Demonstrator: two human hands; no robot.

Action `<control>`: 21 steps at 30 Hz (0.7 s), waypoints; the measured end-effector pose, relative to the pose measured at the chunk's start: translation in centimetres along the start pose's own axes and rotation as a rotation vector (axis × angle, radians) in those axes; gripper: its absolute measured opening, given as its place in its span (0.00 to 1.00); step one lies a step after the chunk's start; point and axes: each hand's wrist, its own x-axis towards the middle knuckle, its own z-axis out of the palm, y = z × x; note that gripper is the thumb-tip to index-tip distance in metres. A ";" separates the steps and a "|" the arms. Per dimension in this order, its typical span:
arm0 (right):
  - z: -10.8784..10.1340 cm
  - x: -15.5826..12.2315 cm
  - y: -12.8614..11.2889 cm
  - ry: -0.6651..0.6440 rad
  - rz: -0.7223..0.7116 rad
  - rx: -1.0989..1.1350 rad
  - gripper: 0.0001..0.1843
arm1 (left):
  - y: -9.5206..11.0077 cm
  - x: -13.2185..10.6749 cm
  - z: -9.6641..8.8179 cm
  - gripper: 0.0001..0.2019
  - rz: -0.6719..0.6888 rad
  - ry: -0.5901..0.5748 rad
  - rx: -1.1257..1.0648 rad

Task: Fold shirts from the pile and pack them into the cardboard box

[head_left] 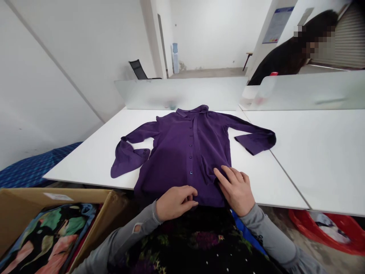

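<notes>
A purple button-up shirt (173, 156) is spread over the white table with its front facing up and its collar at the far side. The front is unbuttoned low down, where the right front edge folds back over itself. My right hand (238, 190) rests on that lower front, fingers stretched out and open. Over the hem, left of it, my left hand (176, 201) hovers or lightly touches, with fingers bent and the thumb apart; I see nothing held in it. Both sleeves are bent, with cuffs turned inward.
A cardboard box (110, 205) of folded clothes stands at the lower left. Under the table's right side is a red plastic bag (302, 224) with white cloth. A frosted divider (199, 93) runs along the table's far edge. A person in black (281, 57) leans beyond it.
</notes>
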 end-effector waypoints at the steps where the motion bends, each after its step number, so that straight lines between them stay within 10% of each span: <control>1: 0.2 0.3 -0.1 -0.005 -0.024 -0.010 0.23 | 0.0 0.3 -0.1 0.08 0.010 0.033 -0.017; 6: 0.1 1.8 -0.5 0.160 -0.113 0.182 0.12 | -0.2 2.7 -0.6 0.15 -0.139 0.217 -0.257; 13: -1.1 1.3 -1.2 0.221 -0.316 0.500 0.14 | 0.3 9.9 -0.1 0.25 -0.214 0.066 -1.141; 21: -1.0 -0.2 -1.3 0.134 -0.377 0.485 0.13 | -1.9 18.5 -2.2 0.19 -0.195 0.496 -1.100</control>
